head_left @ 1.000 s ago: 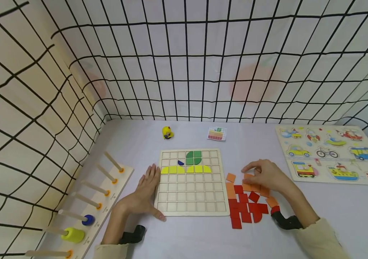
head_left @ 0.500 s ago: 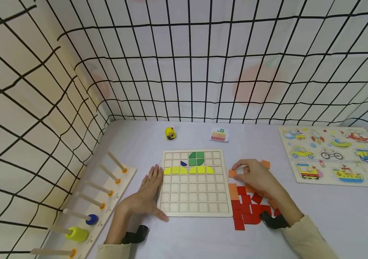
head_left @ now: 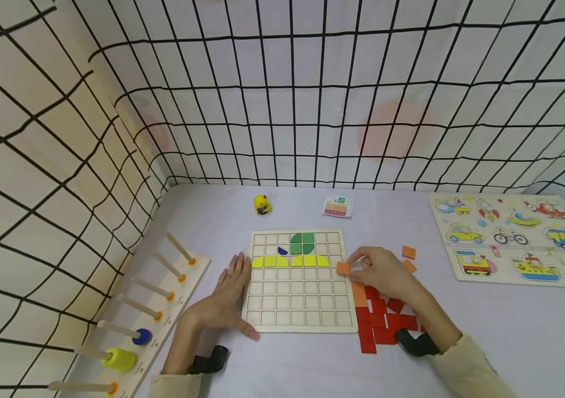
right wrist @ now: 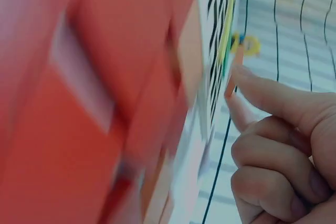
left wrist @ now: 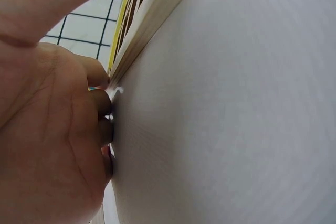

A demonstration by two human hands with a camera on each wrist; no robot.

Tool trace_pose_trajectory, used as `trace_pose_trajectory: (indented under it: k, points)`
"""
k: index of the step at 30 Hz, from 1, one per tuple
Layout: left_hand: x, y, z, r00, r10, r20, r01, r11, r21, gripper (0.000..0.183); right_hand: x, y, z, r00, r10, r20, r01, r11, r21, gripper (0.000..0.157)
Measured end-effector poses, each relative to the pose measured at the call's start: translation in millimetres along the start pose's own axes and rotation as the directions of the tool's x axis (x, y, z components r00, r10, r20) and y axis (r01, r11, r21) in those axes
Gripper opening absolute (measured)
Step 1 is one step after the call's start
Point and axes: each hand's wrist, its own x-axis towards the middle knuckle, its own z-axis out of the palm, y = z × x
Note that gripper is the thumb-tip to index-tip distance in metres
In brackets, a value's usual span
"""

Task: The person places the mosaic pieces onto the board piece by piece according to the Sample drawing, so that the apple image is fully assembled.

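Note:
My right hand [head_left: 382,271] pinches a small orange square tile [head_left: 343,268] between thumb and forefinger, over the right edge of the wooden grid board [head_left: 297,304]. In the right wrist view the orange tile [right wrist: 234,72] stands edge-on at the fingertips, the other fingers curled. Flat at the board's left edge rests my left hand [head_left: 225,296], fingers straight, thumb near the lower left corner. The left wrist view shows its palm [left wrist: 47,140] beside the board's side [left wrist: 152,19]. Set in the grid are a row of yellow pieces [head_left: 282,261], green pieces [head_left: 302,243] and a small blue piece [head_left: 282,251].
Red tiles [head_left: 384,334] and orange tiles [head_left: 409,252] lie right of the board. Behind stand a pattern card [head_left: 338,207] and a yellow duck [head_left: 261,204]. A peg rack [head_left: 158,326] is at left, a vehicle puzzle [head_left: 511,237] at right. Black netting [head_left: 287,138] encloses the table.
My right hand has taken an orange tile from beside the board and carried it left over the board's right edge. The left hand stays at the left edge.

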Motion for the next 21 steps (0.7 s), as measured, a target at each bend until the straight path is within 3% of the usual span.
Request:
trace_pose_trajectory:
  k: [4, 21]
  points:
    - [0.1, 0.1, 0.3, 1.000, -0.008, -0.002, 0.008, 1.000, 0.003, 0.157, 2.8, -10.3, 12.7, 0.995, -0.080, 0.054, 0.079, 0.997, 0.013, 0.026]
    - [1.7, -2.1, 1.1, 1.000, -0.002, -0.002, 0.002, 1.000, 0.003, 0.157, 14.5, -24.4, 27.2, 0.992, -0.123, -0.034, 0.121, 0.991, -0.054, 0.020]
